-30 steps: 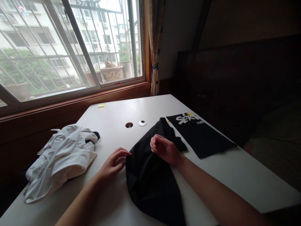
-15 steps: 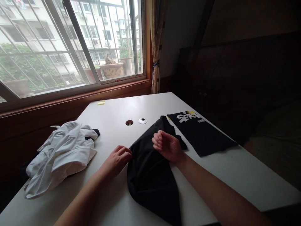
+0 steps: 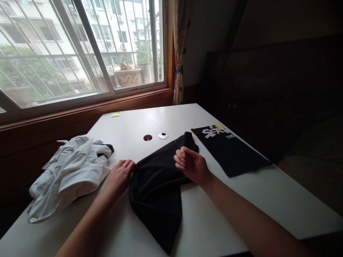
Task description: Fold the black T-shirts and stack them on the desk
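A black garment [image 3: 158, 192] lies across the white table in front of me, its lower end narrowing to a point near the front. At its left edge, my left hand [image 3: 122, 175] pinches the cloth between thumb and fingers; the fingertips are partly hidden. My right hand [image 3: 191, 164] is over the garment's right side, fingers curled in and palm turned inward. Nothing shows inside that curl. To the right lies a folded black garment [image 3: 233, 157] with white and yellow lettering.
A heap of white clothing [image 3: 72, 171] with some black cloth under it sits at the table's left. Further back are a round hole [image 3: 147, 137], a silvery round cover [image 3: 163, 136] and a yellow sticky note [image 3: 115, 114]. A barred window [image 3: 88, 53] is behind the table [image 3: 128, 125].
My left hand has moved left and slightly up, and the garment's left edge and lower end have shifted left with it. My right hand has hardly moved.
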`<state>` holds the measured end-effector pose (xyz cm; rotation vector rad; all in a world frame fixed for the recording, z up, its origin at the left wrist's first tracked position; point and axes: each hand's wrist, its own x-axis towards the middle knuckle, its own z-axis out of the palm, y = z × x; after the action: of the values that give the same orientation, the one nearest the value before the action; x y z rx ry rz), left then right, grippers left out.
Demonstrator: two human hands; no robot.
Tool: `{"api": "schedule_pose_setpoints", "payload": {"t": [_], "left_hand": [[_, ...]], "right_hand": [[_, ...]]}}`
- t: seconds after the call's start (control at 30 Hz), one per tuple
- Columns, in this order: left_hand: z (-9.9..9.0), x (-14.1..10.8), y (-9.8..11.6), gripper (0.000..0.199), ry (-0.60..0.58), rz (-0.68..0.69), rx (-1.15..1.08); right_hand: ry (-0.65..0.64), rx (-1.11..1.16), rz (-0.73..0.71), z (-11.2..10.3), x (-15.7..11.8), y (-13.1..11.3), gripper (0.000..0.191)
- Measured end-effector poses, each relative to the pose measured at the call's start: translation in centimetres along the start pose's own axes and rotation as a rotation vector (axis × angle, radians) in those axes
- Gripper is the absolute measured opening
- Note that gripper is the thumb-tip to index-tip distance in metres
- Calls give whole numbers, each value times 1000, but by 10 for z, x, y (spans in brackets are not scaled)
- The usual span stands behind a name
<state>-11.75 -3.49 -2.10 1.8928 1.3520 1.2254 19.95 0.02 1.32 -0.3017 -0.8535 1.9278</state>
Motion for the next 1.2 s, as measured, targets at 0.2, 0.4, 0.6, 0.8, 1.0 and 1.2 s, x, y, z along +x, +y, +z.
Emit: {"api": "schedule_pose_setpoints", "payload": {"t": [0.2,0.4,0.6,0.8,1.0,1.2], "left_hand": [[-11,-1,1,21,172,1,222],[-8,1,17,23,216,27,153],[20,-3,37,19,58,94,117],[44,-9,51,10,-144,80,93],[48,-10,62,19,-273,-182,-59],[49,-10,62,27,-385,-352,-181]], "right_hand": [[0,-14,3,0,0,1,29],[-13,-39,10,0,-1,2,29],[-40,-73,88,1,-1,9,29],[-108,-66,158,6,-3,18,28],[-179,-106,211,6,-2,27,29],[-191,-136,236,5,0,33,26]]}}
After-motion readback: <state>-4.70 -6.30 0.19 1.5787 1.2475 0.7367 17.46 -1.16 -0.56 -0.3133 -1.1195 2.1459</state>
